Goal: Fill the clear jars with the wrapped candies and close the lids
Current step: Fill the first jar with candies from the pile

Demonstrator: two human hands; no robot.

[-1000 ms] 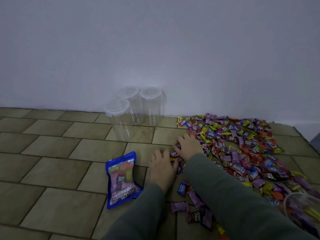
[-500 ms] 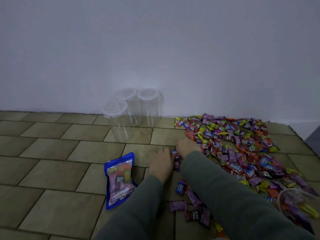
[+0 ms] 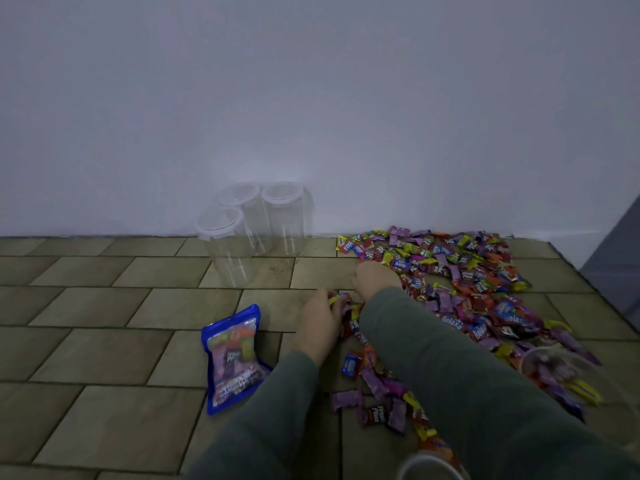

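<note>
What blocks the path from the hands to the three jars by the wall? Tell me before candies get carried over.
Nothing visible lies on the tiled floor between the left hand or right hand and the three clear jars. However, all three jars appear to have their lids on, so those must come off first. The blue bag lies off to the side.

I read "Relaxa" on a few blue candies (image 3: 479,332) in the pile, just right of my right sleeve (image 3: 450,368); one more (image 3: 514,318) lies a little further right. Dark wrappers by the same sleeve carry white lettering too blurred to read. The blue pouch (image 3: 232,356), left of that sleeve, has print I cannot make out.
</note>
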